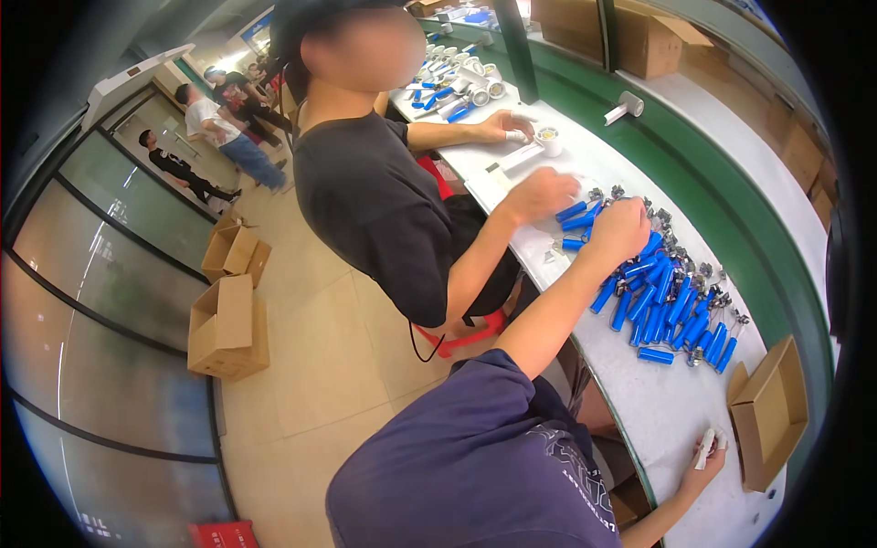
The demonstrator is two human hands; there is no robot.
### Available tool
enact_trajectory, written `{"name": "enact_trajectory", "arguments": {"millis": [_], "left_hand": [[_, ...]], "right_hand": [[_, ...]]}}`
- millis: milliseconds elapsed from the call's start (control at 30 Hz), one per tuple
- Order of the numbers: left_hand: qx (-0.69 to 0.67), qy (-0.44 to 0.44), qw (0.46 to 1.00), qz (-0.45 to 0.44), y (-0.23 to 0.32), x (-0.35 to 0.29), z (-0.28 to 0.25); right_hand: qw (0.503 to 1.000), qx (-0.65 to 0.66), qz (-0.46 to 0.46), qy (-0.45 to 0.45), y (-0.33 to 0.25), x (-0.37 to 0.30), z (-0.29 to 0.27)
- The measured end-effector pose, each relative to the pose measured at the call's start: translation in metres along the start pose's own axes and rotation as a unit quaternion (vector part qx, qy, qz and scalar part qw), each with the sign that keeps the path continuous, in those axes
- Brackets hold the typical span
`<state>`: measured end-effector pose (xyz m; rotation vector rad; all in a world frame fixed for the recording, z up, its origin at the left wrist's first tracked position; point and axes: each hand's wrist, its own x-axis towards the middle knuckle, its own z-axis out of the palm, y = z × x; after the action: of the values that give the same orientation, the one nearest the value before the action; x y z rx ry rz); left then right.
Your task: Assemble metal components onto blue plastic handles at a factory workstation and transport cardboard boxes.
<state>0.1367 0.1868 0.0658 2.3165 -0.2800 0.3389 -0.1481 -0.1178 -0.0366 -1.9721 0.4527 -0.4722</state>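
Observation:
My left hand reaches across the table into a heap of blue cylindrical cells with small metal parts wired to their ends. Its fingers curl down at the heap's far left edge; what they grip is hidden. My right hand, white covers on its fingertips, rests over the near end of the white table. Those fingers are slightly apart, with nothing visible in them. Beside it stands an open cardboard box.
At my left a co-worker in black has one hand near the heap, the other by a white round-headed housing. More white housings lie farther along. A green strip borders the table; one housing lies beyond.

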Motion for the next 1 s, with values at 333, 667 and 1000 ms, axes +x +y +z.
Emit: {"name": "enact_trajectory", "arguments": {"millis": [333, 667, 1000], "left_hand": [[0.08, 0.036, 0.993, -0.079, -0.038, 0.053, -0.011], [0.226, 0.044, 0.966, -0.115, -0.061, 0.073, -0.017], [0.203, 0.068, 0.972, -0.093, -0.07, 0.063, 0.025]], "right_hand": [[1.0, -0.013, 0.01, -0.004, 0.006, 0.002, -0.004], [0.998, 0.028, 0.061, 0.01, 0.009, 0.004, -0.001], [0.999, 0.022, 0.049, 0.002, 0.007, 0.005, -0.01]]}}
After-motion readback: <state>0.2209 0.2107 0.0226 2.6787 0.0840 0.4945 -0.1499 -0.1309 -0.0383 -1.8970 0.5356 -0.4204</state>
